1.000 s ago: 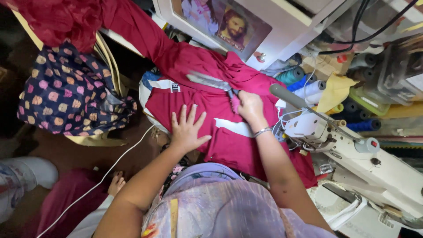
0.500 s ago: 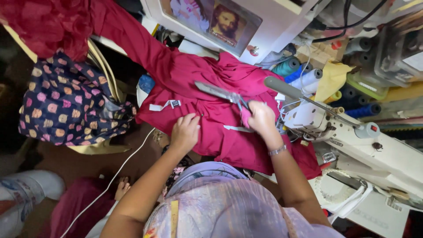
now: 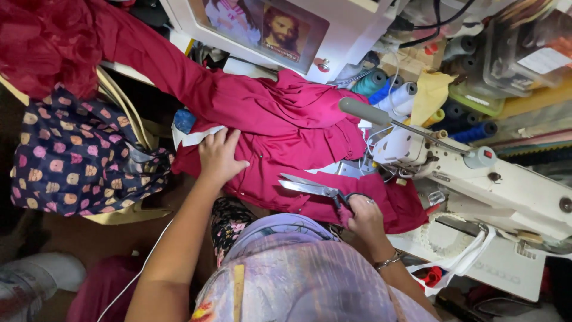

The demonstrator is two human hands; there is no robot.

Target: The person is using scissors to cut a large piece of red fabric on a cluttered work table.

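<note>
left hand [image 3: 219, 156] flat, pinning crimson garment [image 3: 280, 137] | right hand [image 3: 364, 216] gripping scissors [image 3: 310, 188], blades parted over hem between hands | best: hold cloth taut, cut slowly, clear of sewing machine [image 3: 476, 179]

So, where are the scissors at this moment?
In the head view, the scissors lie right of centre, held in the right hand, blades open over the crimson fabric, beside the white sewing machine.

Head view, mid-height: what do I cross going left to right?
Dotted navy fabric → left hand flat on the red garment → scissors → right hand → white sewing machine.
</note>
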